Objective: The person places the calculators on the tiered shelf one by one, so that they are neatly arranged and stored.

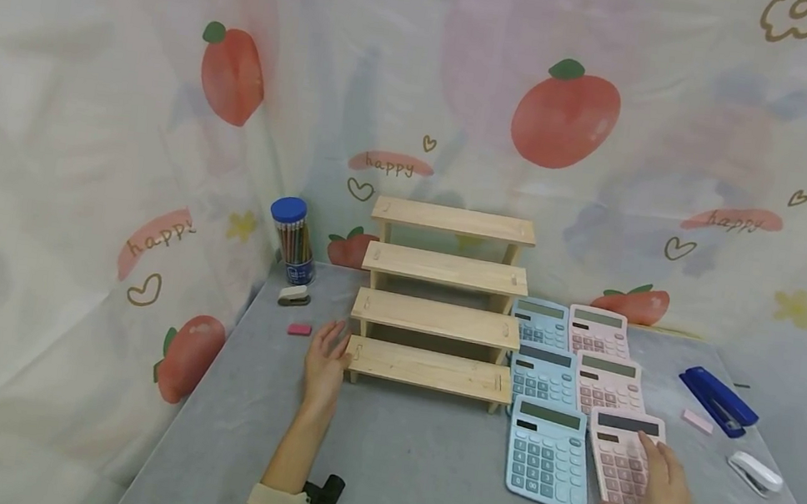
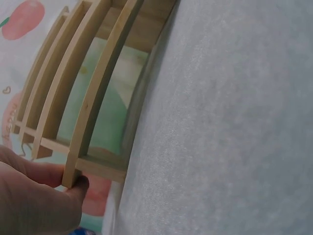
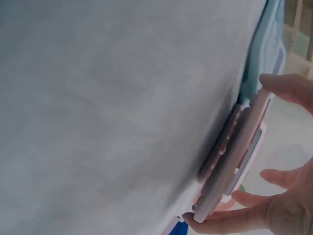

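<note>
Right hand (image 1: 660,498) gripping pink calculator (image 1: 615,461), left hand (image 1: 325,363) pinching wooden rack (image 1: 430,370), pencils (image 1: 293,243) inside blue-lidded jar (image 1: 300,273)

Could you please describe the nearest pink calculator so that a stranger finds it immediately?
Find the stepped wooden rack. To its right lie a blue calculator column and a pink column. In the pink column, take the frontmost calculator, the only one gripped by the right hand.
</note>
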A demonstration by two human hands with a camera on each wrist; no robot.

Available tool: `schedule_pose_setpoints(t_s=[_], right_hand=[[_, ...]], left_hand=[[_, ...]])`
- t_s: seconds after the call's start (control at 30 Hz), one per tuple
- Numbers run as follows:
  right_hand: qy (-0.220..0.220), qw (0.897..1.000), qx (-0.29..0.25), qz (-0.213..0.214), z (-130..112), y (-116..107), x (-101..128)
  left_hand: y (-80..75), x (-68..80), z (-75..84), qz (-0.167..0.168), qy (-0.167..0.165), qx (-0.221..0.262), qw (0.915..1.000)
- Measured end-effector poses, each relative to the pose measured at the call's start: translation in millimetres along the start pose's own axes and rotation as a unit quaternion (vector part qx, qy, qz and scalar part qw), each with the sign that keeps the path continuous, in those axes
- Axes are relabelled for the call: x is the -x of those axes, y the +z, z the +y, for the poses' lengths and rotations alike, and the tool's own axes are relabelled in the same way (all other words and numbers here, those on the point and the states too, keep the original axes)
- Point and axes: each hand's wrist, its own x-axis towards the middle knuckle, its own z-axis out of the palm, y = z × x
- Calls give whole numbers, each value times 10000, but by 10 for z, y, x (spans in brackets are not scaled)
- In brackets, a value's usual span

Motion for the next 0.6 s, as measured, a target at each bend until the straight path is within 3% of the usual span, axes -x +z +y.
schedule_pose_setpoints(t_s=[0.17, 0.4, 0.6], right_hand=[[-131, 9990, -125, 412, -110, -130, -24], [-506, 9953, -227, 797, -448, -339, -113], [-689, 9934, -293, 866, -796, -503, -229]], left_hand=[[11, 8, 18, 27, -53, 2, 10000], [14, 4, 18, 35, -81, 7, 10000], [11, 17, 4, 59, -80, 86, 9999]])
